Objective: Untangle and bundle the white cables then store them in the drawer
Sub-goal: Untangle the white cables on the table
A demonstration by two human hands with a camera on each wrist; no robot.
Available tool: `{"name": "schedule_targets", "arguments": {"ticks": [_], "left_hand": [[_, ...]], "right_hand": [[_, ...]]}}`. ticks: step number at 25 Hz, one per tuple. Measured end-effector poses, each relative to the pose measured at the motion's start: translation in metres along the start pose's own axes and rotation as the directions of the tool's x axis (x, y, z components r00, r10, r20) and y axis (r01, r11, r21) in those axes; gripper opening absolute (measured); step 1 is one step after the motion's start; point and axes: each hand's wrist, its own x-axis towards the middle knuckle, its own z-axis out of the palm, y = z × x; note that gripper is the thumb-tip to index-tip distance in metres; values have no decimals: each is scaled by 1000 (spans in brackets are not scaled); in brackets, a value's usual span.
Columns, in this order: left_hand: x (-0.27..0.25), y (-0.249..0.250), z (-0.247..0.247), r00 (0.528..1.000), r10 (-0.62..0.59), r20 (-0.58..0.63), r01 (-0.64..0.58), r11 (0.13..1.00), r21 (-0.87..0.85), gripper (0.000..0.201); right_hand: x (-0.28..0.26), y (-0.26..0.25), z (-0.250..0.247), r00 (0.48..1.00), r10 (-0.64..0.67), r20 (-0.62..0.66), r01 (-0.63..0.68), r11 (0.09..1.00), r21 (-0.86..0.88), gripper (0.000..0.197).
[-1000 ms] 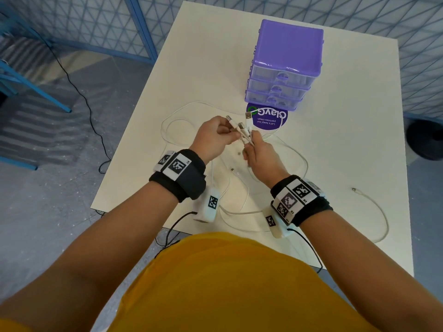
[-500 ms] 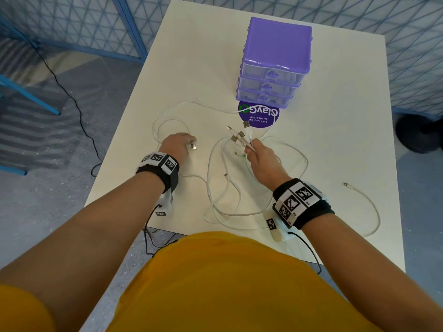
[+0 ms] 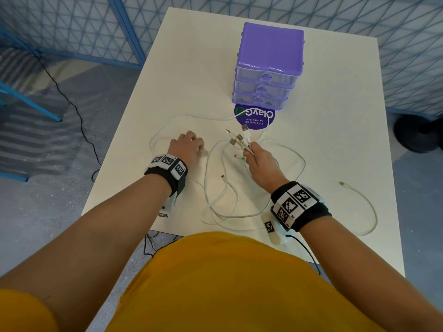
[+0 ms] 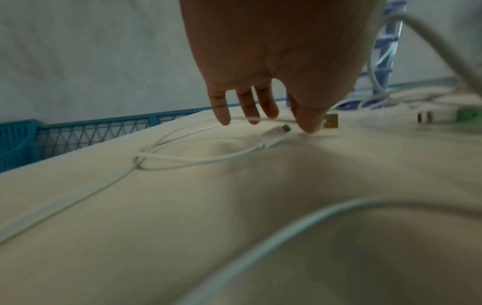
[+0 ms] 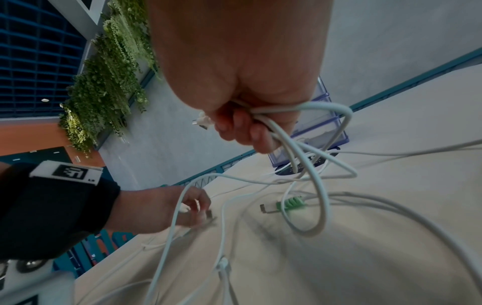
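Note:
Several white cables (image 3: 217,202) lie tangled in loops on the white table (image 3: 335,130). My right hand (image 3: 250,152) grips a bunch of their plug ends, which fan upward (image 3: 237,137); the cords hang from my fist (image 5: 242,132) to the table. My left hand (image 3: 200,149) is down on the table to the left, fingers spread over a small white plug (image 4: 276,134). The thumb tip touches the table beside it and nothing is pinched. The purple drawer unit (image 3: 271,65) stands at the back with its three clear drawers closed.
A round purple sticker (image 3: 254,116) lies in front of the drawers. One green-collared plug (image 5: 289,203) rests on the table below my right hand. A separate white cable (image 3: 359,207) curves near the right edge. Blue mesh fencing surrounds the table.
My left hand let go of the plug ends held with the right hand, moved left and came down over a loose plug on the table. The right hand kept its bunch.

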Motion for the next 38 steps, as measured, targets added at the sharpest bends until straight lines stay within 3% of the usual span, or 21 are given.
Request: {"name": "schedule_targets", "arguments": {"ticks": [1, 3, 5, 7, 9, 11, 13, 14, 16, 18, 19, 21, 23, 25, 26, 28, 30, 34, 36, 38], "left_hand": [[0, 7, -6, 999, -1, -37, -4, 992, -127, 23], [-1, 26, -20, 981, -51, -185, -39, 891, -453, 23], [-3, 48, -35, 927, -84, -366, -169, 777, -606, 24], [-9, 74, -48, 904, -96, -417, -263, 645, -717, 21], [-17, 101, -58, 928, -148, -342, -248, 439, -864, 24], [-23, 122, -61, 971, -163, -175, -143, 190, -971, 31], [-28, 137, -66, 998, -64, -17, -19, -34, -999, 39], [-30, 142, -69, 1000, -4, 11, 11, -98, -995, 43], [-33, 151, -72, 1000, 23, 3, 5, -64, -998, 36], [-36, 159, -75, 999, -39, 20, 21, 22, -1000, 22], [-38, 163, -76, 997, -67, 41, 43, 16, -999, 21], [-41, 169, -79, 992, -104, 68, 61, -75, -995, 25], [-41, 172, -85, 985, -128, 114, 78, -261, -962, 31], [-40, 171, -90, 984, -105, 143, 86, -427, -900, 37], [-40, 169, -92, 983, -97, 153, 90, -469, -878, 40], [-34, 161, -97, 980, -99, 172, 99, -509, -855, 45], [-26, 150, -107, 982, -115, 152, 58, -579, -813, 44], [-7, 113, -127, 963, -241, 125, -94, -727, -680, 45], [-2, 100, -128, 940, -306, 150, -133, -734, -666, 46], [0, 97, -122, 913, -344, 219, -94, -700, -707, 44]], "right_hand": [[0, 1, -1, 1000, -7, -8, 7, 1000, 1, 10], [-1, 4, -2, 998, -22, -50, 23, 999, 25, 11], [-2, 5, -2, 993, -34, -117, 43, 996, 78, 13], [-1, 3, -3, 981, -49, -190, 74, 989, 125, 14], [-2, -4, -7, 964, -87, -252, 131, 978, 163, 13], [-1, -11, -12, 948, -128, -292, 185, 967, 177, 12], [0, -18, -17, 934, -138, -330, 207, 961, 184, 13], [1, -20, -20, 931, -120, -346, 198, 960, 199, 14], [2, -24, -24, 932, -79, -355, 172, 955, 240, 18], [2, -26, -27, 922, -114, -370, 202, 957, 209, 22], [2, -28, -27, 908, -151, -392, 225, 963, 149, 21], [1, -26, -26, 874, -186, -450, 259, 960, 108, 12], [2, -24, -28, 884, -59, -464, 220, 928, 301, 16], [4, -21, -35, 945, -2, -328, 138, 910, 391, 19], [4, -20, -39, 973, -26, -229, 113, 918, 379, 16], [3, -16, -46, 995, -96, -22, 98, 940, 326, 23], [0, -10, -49, 989, -129, 73, 108, 964, 241, 36], [-3, 10, -70, 979, -203, 2, 201, 974, 101, 35], [-4, 19, -82, 986, -168, -14, 169, 985, 40, 34], [-5, 24, -85, 988, -148, -37, 147, 988, -41, 32]]}}
